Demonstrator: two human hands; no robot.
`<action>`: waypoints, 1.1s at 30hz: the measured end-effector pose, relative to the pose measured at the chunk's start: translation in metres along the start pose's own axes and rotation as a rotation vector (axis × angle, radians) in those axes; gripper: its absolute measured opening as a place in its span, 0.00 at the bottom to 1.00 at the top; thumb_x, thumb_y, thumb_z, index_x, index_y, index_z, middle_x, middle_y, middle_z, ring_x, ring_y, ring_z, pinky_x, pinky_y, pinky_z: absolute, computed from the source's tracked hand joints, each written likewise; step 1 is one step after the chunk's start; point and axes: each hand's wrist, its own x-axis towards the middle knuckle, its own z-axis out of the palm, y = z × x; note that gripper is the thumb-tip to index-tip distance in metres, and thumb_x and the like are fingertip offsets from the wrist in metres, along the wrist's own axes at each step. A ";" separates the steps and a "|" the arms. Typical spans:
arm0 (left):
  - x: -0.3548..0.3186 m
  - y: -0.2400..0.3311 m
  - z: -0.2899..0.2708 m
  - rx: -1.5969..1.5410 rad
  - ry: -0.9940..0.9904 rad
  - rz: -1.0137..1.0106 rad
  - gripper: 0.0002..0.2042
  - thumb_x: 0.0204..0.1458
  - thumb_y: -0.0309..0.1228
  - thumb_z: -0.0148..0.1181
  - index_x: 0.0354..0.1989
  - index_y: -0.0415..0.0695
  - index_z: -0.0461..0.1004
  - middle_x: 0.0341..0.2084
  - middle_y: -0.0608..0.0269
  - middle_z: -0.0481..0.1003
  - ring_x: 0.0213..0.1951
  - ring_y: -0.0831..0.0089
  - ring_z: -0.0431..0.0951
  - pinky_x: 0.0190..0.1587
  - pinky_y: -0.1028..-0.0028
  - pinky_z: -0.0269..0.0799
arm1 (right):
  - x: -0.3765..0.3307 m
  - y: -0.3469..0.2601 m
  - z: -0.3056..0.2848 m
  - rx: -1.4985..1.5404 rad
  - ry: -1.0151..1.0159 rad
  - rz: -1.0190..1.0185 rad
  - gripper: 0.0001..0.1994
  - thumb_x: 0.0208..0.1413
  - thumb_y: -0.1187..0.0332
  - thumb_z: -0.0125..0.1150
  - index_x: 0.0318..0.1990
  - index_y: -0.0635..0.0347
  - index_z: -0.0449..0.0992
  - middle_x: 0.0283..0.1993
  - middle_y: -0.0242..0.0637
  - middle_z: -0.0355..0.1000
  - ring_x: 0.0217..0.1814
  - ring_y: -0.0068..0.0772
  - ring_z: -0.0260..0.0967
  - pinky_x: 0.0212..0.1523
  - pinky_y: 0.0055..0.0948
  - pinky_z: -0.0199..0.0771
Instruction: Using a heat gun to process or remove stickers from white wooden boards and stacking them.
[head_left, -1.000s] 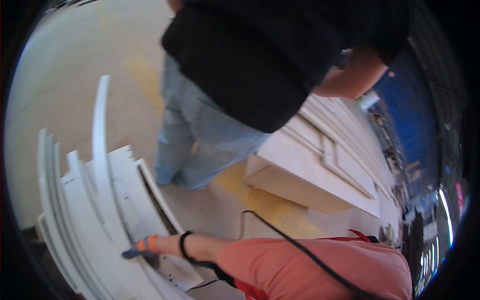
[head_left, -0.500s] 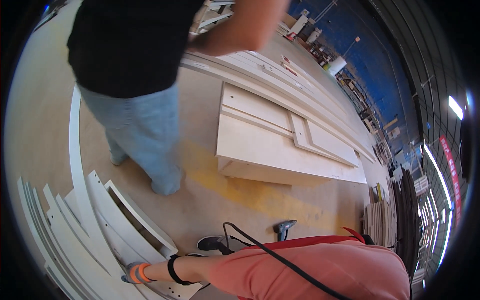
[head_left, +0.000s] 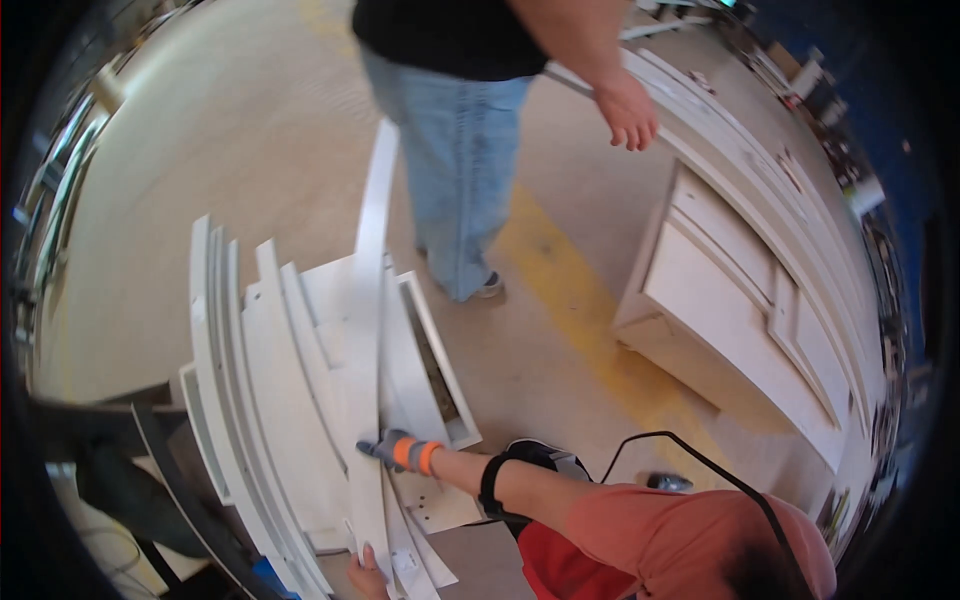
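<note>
A long, narrow white board (head_left: pixel 372 250) lies lengthwise over a stack of white panels (head_left: pixel 290 400), its far end reaching past the stack. My right hand (head_left: pixel 403 450), in a grey and orange glove, crosses the board with its fingers curled over it. At the lower edge my left hand (head_left: pixel 368 574) shows only in part. Its bare fingers are closed at the left side of the board's near end. Next to my right hand is a white frame-like piece (head_left: pixel 440 360) with a hollow side. Smaller white strips (head_left: pixel 425 545) fan out beneath the near end.
A co-worker in blue jeans (head_left: pixel 450 180) stands beyond the stack, one hand (head_left: pixel 627 112) hanging free. To the right, white panels lie on a box-like white piece (head_left: pixel 740 300), beside long boards (head_left: pixel 740 130). A dark power tool (head_left: pixel 668 482) sits on the floor. Dark metal framing (head_left: pixel 165 460) stands left.
My view has swung left, bringing the whole stack and my left hand into sight. My right hand has moved onto the long board. The co-worker's arm has dropped.
</note>
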 end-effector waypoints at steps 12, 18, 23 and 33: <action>-0.044 0.002 0.174 -0.601 0.280 0.095 0.20 0.57 0.44 0.57 0.31 0.35 0.78 0.20 0.49 0.75 0.24 0.59 0.74 0.31 0.65 0.69 | -0.017 0.064 -0.045 0.353 0.051 -0.165 0.29 0.50 0.48 0.68 0.54 0.58 0.72 0.45 0.34 0.74 0.44 0.25 0.70 0.43 0.28 0.73; -0.041 -0.005 0.168 -0.696 0.351 0.108 0.25 0.39 0.30 0.73 0.45 0.35 0.69 0.44 0.48 0.69 0.43 0.55 0.71 0.47 0.66 0.68 | -0.046 0.026 -0.052 0.222 -0.020 -0.103 0.31 0.50 0.48 0.67 0.55 0.62 0.71 0.49 0.37 0.74 0.48 0.30 0.69 0.47 0.30 0.71; -0.034 0.000 0.168 -0.320 0.491 0.158 0.39 0.29 0.28 0.75 0.53 0.36 0.62 0.50 0.47 0.62 0.53 0.48 0.63 0.55 0.57 0.61 | -0.001 0.052 -0.062 -0.188 0.013 -0.075 0.32 0.50 0.43 0.64 0.52 0.61 0.73 0.42 0.40 0.76 0.33 0.31 0.75 0.35 0.31 0.77; -0.033 -0.024 0.128 -0.801 0.319 0.402 0.35 0.28 0.25 0.72 0.51 0.34 0.65 0.43 0.49 0.65 0.49 0.49 0.66 0.53 0.57 0.64 | -0.037 0.027 -0.032 -0.738 -0.018 0.230 0.37 0.55 0.35 0.48 0.37 0.70 0.76 0.31 0.47 0.76 0.33 0.45 0.77 0.34 0.44 0.76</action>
